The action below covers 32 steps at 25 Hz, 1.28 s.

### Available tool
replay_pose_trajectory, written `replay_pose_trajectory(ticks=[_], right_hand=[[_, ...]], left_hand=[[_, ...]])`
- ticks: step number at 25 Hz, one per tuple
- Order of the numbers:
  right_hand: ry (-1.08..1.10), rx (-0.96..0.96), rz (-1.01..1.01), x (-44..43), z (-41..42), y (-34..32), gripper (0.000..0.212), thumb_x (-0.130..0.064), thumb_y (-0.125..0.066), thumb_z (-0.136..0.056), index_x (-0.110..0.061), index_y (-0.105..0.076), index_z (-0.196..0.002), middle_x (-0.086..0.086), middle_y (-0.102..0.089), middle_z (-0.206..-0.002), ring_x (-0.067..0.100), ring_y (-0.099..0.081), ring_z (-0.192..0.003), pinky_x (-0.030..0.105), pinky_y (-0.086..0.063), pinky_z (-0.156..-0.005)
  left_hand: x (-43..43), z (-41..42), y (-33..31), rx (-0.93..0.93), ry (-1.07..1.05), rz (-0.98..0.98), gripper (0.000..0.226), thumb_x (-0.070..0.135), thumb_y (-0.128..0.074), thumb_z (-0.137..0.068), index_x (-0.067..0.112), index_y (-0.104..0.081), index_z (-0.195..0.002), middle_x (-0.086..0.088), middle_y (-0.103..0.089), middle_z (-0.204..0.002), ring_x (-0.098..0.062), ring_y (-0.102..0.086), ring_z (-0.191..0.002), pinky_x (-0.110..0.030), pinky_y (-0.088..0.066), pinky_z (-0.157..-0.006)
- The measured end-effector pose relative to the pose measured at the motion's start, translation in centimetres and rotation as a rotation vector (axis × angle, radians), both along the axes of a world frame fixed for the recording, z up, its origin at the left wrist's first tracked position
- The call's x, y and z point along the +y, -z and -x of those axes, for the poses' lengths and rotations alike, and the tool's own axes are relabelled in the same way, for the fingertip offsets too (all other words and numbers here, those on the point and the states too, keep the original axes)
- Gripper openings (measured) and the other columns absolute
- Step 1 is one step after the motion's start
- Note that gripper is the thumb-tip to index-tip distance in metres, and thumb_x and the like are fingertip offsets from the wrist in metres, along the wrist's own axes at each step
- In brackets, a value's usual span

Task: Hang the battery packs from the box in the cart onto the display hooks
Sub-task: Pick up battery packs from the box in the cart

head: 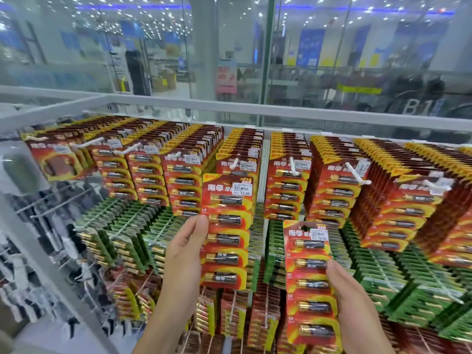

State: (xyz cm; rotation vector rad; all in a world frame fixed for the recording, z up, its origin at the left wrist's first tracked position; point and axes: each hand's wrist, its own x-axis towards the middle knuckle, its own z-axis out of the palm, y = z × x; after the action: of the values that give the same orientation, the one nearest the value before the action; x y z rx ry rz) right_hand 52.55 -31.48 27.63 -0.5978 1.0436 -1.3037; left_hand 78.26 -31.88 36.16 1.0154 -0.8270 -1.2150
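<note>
A red battery pack (pixel 226 231) of 5 cells is held upright in the left hand (pixel 186 247), raised in front of the middle of the display. It is pinched at its left edge: the left thumb (pixel 201 223) is pressed on the front, while the other fingers are hidden behind the card. Its top edge is seen just below a white hook (pixel 236 162) and overlaps the hung red packs (pixel 238 167) there; whether it touches them cannot be told.

A second battery pack (pixel 310 282), also of 5 cells, is held lower and nearer in the right hand (pixel 352 297). It is gripped at its right edge, with the right thumb (pixel 334 268) laid on the front and the remaining fingers concealed behind it. A price sticker reading 12.00 is carried near the top of each held pack.

The top row of hooks is filled with red packs, the row below with green packs (pixel 378 272), and the lowest row with red and yellow packs (pixel 255 320). A white rail (pixel 255 112) and a glass wall (pixel 332 60) are seen at the far side.
</note>
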Motion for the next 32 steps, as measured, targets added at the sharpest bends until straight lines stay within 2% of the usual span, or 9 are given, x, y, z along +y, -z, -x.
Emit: replay_pose_trajectory(ticks=[3, 7, 12, 15, 20, 22, 24, 27, 32], right_hand=[[0.022, 0.022, -0.021, -0.3, -0.1, 0.0, 0.094, -0.079, -0.088, -0.046, -0.041, -0.067, -0.13, -0.005, -0.067, -0.137, 0.032, -0.059, -0.13, 0.065, -0.04, -0.112], [0.03, 0.032, -0.005, -0.2, 0.2, -0.4, 0.092, -0.075, -0.09, -0.05, -0.037, -0.067, -0.131, -0.001, -0.068, -0.135, 0.034, -0.062, -0.126, 0.064, -0.045, -0.107], [0.037, 0.002, 0.031, 0.3, 0.6, -1.8, 0.074, -0.071, -0.092, -0.047, -0.041, -0.069, -0.11, 0.0, -0.069, -0.132, 0.035, -0.063, -0.124, 0.064, -0.045, -0.108], [0.048, -0.022, 0.076, 1.0, 0.8, -2.6, 0.056, -0.05, -0.08, -0.072, -0.03, -0.066, -0.122, 0.005, -0.075, -0.122, 0.036, -0.072, -0.11, 0.063, -0.05, -0.102], [0.052, -0.002, 0.157, 2.2, 1.1, -5.8, 0.043, -0.044, -0.067, -0.081, -0.027, -0.069, -0.12, 0.01, -0.075, -0.121, 0.039, -0.073, -0.106, 0.059, -0.053, -0.096], [0.091, 0.03, 0.202, 2.1, 1.6, -7.1, 0.049, -0.045, -0.063, -0.085, -0.024, -0.067, -0.13, 0.009, -0.076, -0.119, 0.038, -0.074, -0.104, 0.058, -0.056, -0.091], [0.165, 0.091, 0.25, 1.8, 2.4, -8.4, 0.063, -0.055, -0.069, -0.084, -0.026, -0.061, -0.139, 0.004, -0.073, -0.126, 0.035, -0.072, -0.111, 0.062, -0.054, -0.096], [0.221, 0.143, 0.277, 1.4, 3.1, -9.5, 0.092, -0.071, -0.081, -0.067, -0.028, -0.057, -0.145, 0.002, -0.068, -0.136, 0.033, -0.066, -0.122, 0.063, -0.05, -0.103], [0.257, 0.178, 0.287, 0.8, 3.7, -9.4, 0.108, -0.084, -0.082, -0.051, -0.035, -0.056, -0.144, -0.007, -0.059, -0.147, 0.026, -0.053, -0.138, 0.061, -0.041, -0.113]], left_hand=[[-1.0, -0.1, -0.9, -0.02, -0.004, 0.046, 0.029, 0.038, -0.055, -0.099, 0.028, -0.081, -0.09, -0.011, -0.08, -0.098, -0.03, -0.078, -0.08, -0.038, -0.063, -0.06], [-2.0, 0.4, -1.6, -0.034, -0.015, 0.04, 0.026, 0.035, -0.054, -0.104, 0.022, -0.077, -0.106, -0.009, -0.081, -0.099, -0.029, -0.079, -0.082, -0.038, -0.064, -0.06], [-2.4, 0.8, -1.0, 0.003, -0.039, 0.023, 0.023, 0.033, -0.055, -0.104, 0.022, -0.075, -0.108, -0.008, -0.081, -0.1, -0.028, -0.079, -0.082, -0.037, -0.063, -0.059], [-2.7, 0.8, -0.4, 0.034, -0.039, 0.01, 0.024, 0.033, -0.056, -0.104, 0.022, -0.074, -0.113, -0.007, -0.081, -0.102, -0.028, -0.079, -0.085, -0.035, -0.063, -0.059], [-5.5, 1.2, -0.2, -0.024, -0.016, 0.003, 0.028, 0.036, -0.052, -0.107, 0.021, -0.073, -0.117, -0.01, -0.08, -0.104, -0.03, -0.079, -0.086, -0.041, -0.064, -0.065], [-6.9, 1.5, 0.0, -0.067, -0.022, 0.0, 0.03, 0.038, -0.05, -0.108, 0.02, -0.072, -0.118, -0.011, -0.079, -0.108, -0.032, -0.078, -0.09, -0.045, -0.063, -0.074], [-7.8, 1.7, 0.2, -0.071, -0.032, -0.003, 0.029, 0.039, -0.05, -0.108, 0.022, -0.072, -0.116, -0.008, -0.08, -0.105, -0.029, -0.079, -0.088, -0.044, -0.061, -0.075], [-8.3, 1.9, 0.7, -0.079, -0.042, 0.01, 0.028, 0.04, -0.05, -0.108, 0.025, -0.073, -0.113, -0.004, -0.081, -0.102, -0.027, -0.079, -0.087, -0.042, -0.061, -0.074], [-8.3, 1.8, 1.1, -0.082, -0.074, 0.036, 0.027, 0.04, -0.052, -0.107, 0.027, -0.076, -0.108, -0.003, -0.081, -0.103, -0.027, -0.078, -0.093, -0.043, -0.061, -0.079]])
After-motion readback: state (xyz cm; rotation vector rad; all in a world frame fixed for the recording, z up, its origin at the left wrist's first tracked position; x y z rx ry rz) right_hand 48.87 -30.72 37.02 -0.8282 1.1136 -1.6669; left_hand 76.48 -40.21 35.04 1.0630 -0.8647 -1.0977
